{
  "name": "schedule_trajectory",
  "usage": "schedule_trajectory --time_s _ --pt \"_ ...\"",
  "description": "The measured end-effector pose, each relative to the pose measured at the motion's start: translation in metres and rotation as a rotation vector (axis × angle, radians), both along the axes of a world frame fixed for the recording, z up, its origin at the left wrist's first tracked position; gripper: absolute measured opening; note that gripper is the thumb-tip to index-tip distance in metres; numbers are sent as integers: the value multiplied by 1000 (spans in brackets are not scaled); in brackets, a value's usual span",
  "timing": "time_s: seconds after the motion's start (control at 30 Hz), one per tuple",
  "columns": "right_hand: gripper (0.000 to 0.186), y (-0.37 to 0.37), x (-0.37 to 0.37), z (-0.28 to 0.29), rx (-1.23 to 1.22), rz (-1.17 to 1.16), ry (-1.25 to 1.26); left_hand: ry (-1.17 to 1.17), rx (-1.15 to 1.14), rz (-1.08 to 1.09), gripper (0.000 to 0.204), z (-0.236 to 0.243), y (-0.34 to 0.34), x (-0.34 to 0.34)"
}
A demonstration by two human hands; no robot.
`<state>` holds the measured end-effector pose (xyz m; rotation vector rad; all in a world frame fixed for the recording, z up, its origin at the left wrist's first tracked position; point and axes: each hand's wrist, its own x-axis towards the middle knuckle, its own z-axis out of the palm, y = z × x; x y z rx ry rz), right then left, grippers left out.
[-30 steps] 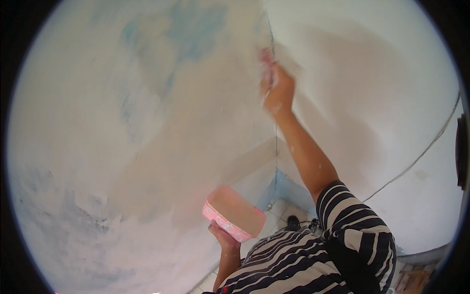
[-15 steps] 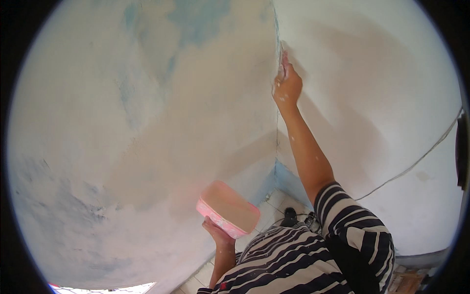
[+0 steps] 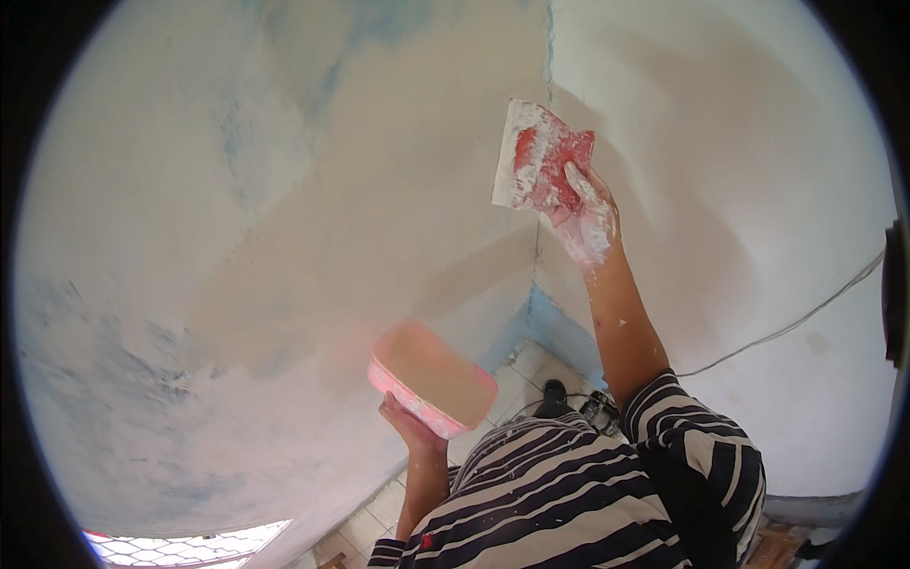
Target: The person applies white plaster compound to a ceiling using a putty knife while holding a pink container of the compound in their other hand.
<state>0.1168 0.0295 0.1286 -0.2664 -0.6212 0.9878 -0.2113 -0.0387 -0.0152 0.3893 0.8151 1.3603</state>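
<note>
My right hand (image 3: 585,213), smeared with white paste, is closed on a red flat scraper (image 3: 561,150) with a pale edge and white paste across its face. It is held up in front of the wall corner (image 3: 537,248), palm partly turned toward me. Lower down, my left hand (image 3: 409,419) grips a pink rectangular tub (image 3: 403,410) from below. The tub holds a smooth pale beige paste. The left wall (image 3: 237,247) is patched beige and white over blue; the right wall (image 3: 682,171) is off-white, with a blue band low in the corner.
A grey cable (image 3: 792,322) runs slantwise across the right wall. Below lie white floor tiles (image 3: 370,517), my dark shoe (image 3: 555,391) and a dark object with cables (image 3: 600,410). A lattice opening (image 3: 185,545) shows at the bottom left, wooden pieces (image 3: 773,545) at the bottom right.
My right hand has come down from the corner seam and turned, showing the scraper's broad face. My left hand with the tub has moved up and left.
</note>
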Motion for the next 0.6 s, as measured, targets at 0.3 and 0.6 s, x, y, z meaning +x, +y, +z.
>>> schedule_trajectory --time_s 0.3,0.6 --pt "35 -45 -20 4 -56 70 -46 -154 -2 -137 63 48 32 63" --pt "29 -18 0 -17 -348 -121 -176 -168 3 -125 58 33 56 79"
